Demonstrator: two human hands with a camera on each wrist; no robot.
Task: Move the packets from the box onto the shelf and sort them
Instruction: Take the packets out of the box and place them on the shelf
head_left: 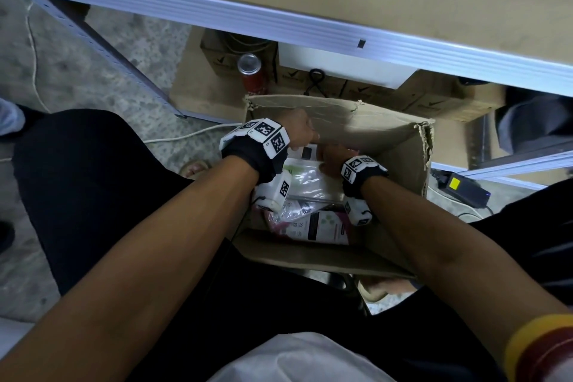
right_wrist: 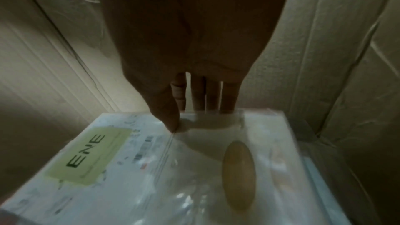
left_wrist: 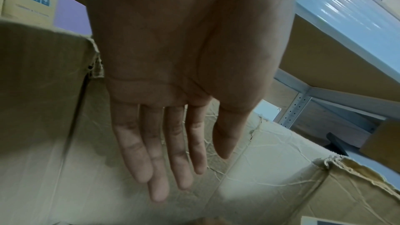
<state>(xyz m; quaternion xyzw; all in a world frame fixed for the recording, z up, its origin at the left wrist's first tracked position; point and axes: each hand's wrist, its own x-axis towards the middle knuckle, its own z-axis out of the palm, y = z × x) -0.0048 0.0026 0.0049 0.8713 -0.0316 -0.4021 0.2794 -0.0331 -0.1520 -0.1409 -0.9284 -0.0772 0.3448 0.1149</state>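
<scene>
An open, torn cardboard box [head_left: 387, 133] stands on the floor between my legs, below the shelf [head_left: 310, 28]. Several packets lie inside it. On top is a clear packet [head_left: 307, 178] with a green label, and under it a pink and white packet [head_left: 313, 226]. My right hand [head_left: 333, 160] is deep in the box. In the right wrist view my right hand [right_wrist: 190, 117] pinches the far edge of the clear packet [right_wrist: 173, 177], thumb on top and fingers behind. My left hand [head_left: 299, 130] hovers by the box's far wall. In the left wrist view my left hand [left_wrist: 190, 174] shows straight fingers holding nothing.
Under the shelf stand a red can [head_left: 251, 71] and several small cartons [head_left: 428, 102]. A white cable [head_left: 192, 133] runs across the floor at left. A black power adapter [head_left: 465, 189] lies right of the box. The shelf's grey upright [head_left: 93, 40] slants at left.
</scene>
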